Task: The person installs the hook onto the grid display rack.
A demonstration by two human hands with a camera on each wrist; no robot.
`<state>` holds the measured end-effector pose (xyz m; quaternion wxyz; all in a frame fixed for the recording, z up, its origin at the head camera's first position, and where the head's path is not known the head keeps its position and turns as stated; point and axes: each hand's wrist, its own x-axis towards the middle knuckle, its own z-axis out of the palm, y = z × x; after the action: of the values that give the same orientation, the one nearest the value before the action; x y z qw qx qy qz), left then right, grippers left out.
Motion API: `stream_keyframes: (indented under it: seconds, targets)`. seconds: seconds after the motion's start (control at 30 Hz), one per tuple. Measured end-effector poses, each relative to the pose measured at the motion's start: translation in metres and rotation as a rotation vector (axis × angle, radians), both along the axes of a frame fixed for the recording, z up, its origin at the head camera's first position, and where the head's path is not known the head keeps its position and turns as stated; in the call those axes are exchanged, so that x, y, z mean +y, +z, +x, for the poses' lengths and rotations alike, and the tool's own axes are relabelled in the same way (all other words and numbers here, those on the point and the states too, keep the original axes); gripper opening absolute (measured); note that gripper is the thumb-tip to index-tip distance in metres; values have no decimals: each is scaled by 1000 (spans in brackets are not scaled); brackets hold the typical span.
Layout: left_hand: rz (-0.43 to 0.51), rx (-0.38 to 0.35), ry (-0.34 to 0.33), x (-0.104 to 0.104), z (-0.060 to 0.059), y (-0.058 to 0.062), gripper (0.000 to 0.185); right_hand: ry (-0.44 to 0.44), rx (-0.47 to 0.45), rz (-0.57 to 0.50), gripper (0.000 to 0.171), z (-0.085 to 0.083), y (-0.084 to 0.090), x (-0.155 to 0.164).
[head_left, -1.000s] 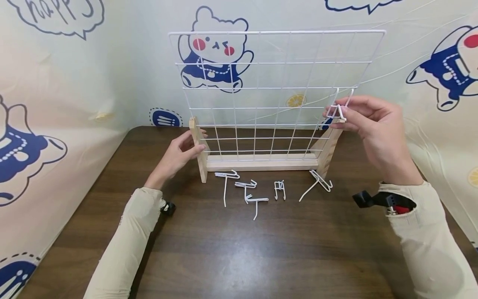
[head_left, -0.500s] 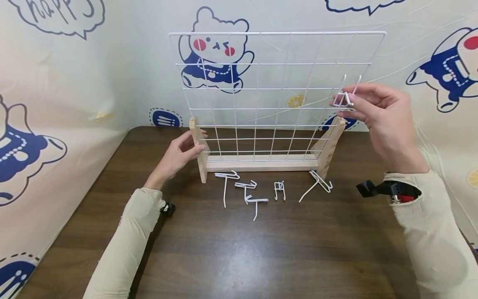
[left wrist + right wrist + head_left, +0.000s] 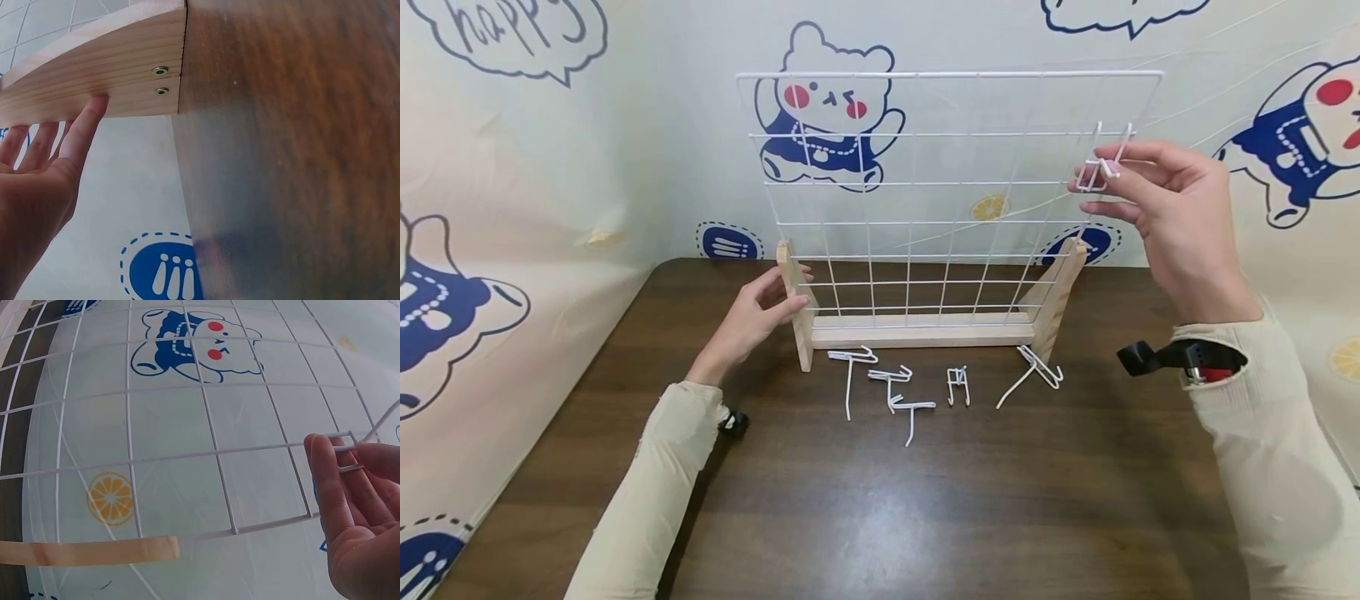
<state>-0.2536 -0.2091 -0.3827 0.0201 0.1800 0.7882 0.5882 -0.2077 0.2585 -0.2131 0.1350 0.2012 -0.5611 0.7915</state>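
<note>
In the head view, a white wire grid panel (image 3: 925,183) stands upright in a wooden stand (image 3: 925,337). My left hand (image 3: 751,317) holds the stand's left upright (image 3: 794,312), thumb in front and fingertips showing past its far side. The left wrist view shows a fingertip on that upright's wood (image 3: 125,87). At the grid's right side, my right hand (image 3: 1180,200) pinches a white wire hook (image 3: 1096,175), its two prongs pointing up. The right wrist view has the hook (image 3: 350,467) between thumb and fingers, close to the grid; contact with its wires cannot be told.
Several more white wire hooks lie on the dark wooden table (image 3: 865,508) before the stand, among them a T-shaped one (image 3: 850,358), a short double one (image 3: 958,385) and a long-armed one (image 3: 1037,371). A patterned cloth (image 3: 587,167) hangs behind.
My right hand has risen with the hook along the grid's right side, up from near the top of the right upright. The left hand stays on the left upright.
</note>
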Motion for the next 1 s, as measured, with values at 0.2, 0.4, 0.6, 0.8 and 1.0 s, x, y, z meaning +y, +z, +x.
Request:
stream_keyframes:
  seconds: [0.2,0.4,0.6,0.8,1.0]
  targets:
    - [-14,17,3,-3,1,-2,50,6,-23,-32,34,-6,3,0]
    - [33,30,-13,-2,0,-4,47,-2,-66,-18,33,-10,1,1]
    - [39,44,-17,1,1,-2,44,-2,-80,26,35,-8,-7,3]
    - [42,38,-7,2,2,-1,44,18,-86,20,32,-8,-20,4]
    - [45,38,-4,1,2,-2,44,62,-100,28,24,-3,-39,5]
